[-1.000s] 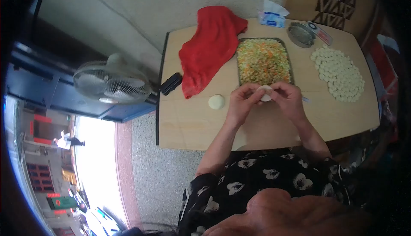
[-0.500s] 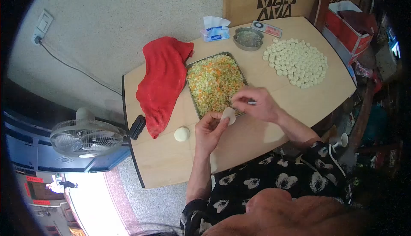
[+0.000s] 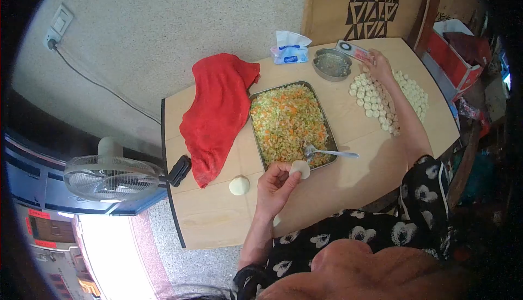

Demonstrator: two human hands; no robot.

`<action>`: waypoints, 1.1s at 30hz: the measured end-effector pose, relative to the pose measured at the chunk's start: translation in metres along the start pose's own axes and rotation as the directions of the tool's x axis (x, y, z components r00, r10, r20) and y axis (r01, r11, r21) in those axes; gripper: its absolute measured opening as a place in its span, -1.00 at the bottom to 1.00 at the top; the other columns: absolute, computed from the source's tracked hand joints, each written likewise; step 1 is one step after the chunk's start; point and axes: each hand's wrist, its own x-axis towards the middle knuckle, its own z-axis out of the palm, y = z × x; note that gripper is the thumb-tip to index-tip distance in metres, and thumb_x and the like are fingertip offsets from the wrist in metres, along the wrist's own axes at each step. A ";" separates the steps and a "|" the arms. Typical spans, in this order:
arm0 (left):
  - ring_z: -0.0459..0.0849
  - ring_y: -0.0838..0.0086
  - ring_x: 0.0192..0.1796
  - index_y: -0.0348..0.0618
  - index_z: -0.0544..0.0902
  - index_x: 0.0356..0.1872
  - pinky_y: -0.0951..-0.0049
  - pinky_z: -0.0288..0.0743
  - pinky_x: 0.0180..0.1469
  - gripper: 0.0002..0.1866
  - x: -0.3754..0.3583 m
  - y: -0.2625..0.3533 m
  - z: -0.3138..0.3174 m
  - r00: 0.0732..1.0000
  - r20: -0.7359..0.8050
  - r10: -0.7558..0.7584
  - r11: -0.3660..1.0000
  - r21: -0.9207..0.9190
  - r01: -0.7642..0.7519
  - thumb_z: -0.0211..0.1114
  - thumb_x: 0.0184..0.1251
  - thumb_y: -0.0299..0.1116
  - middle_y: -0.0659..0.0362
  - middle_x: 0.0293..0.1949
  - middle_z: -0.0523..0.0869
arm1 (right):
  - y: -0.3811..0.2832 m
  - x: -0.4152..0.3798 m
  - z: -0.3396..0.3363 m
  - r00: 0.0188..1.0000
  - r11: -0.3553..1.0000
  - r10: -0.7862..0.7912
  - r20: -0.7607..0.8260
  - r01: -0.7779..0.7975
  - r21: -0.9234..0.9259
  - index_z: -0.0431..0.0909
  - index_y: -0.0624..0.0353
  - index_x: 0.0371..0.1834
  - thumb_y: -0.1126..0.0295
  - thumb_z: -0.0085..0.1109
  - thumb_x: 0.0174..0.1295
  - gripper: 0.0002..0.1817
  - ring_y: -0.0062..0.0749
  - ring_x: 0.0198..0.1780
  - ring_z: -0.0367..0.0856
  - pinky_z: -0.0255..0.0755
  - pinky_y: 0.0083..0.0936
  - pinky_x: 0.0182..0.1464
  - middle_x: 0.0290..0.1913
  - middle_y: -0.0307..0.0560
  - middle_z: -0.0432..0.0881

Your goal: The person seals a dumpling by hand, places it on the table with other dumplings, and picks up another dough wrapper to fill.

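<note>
Pale dough wrapper is sitting pinched in the fingers of the left hand, just over the near rim of the metal tray of chopped vegetable filling. A spoon is lying with its bowl in the filling. The right hand is reaching across the table to the far edge of the rows of dough pieces; whether its fingers are closing on anything cannot be told. A finished dumpling is lying beside a red cloth.

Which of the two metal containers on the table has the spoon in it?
The large rectangular metal tray of chopped vegetable filling holds the spoon; the small round metal bowl has none.
</note>
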 end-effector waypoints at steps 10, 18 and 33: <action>0.66 0.61 -0.10 -0.26 0.58 -0.12 0.56 0.57 -0.06 -0.87 0.008 0.000 -0.008 0.997 -0.053 -0.047 0.992 0.118 0.053 0.30 0.39 -0.50 0.22 -0.20 0.70 | 0.022 0.059 0.046 0.958 0.979 0.065 0.279 -0.115 0.167 0.42 0.36 0.21 0.27 0.35 0.09 -0.37 -0.41 -0.02 0.56 0.51 -0.42 -0.02 -0.05 -0.01 0.62; 0.61 0.71 -0.14 -0.25 0.57 -0.16 0.60 0.52 -0.09 -0.91 0.008 0.002 -0.009 1.000 -0.013 0.016 0.998 0.069 -0.015 0.28 0.41 -0.48 0.27 -0.20 0.66 | 0.041 0.073 0.053 0.858 0.703 -0.357 0.369 -0.013 0.711 0.41 0.33 0.28 0.22 0.22 0.31 -0.45 -0.40 0.17 0.50 0.33 -0.41 0.27 0.16 -0.05 0.56; 0.65 0.64 -0.15 -0.22 0.61 -0.16 0.58 0.53 -0.08 -0.88 -0.003 0.018 0.004 0.986 -0.125 -0.108 0.982 0.144 0.125 0.34 0.34 -0.53 0.21 -0.21 0.72 | -0.009 0.057 0.023 0.927 0.922 0.032 0.375 -0.172 0.347 0.49 0.29 0.18 0.35 0.45 -0.06 -0.34 -0.45 -0.03 0.59 0.48 -0.46 0.08 -0.04 -0.05 0.63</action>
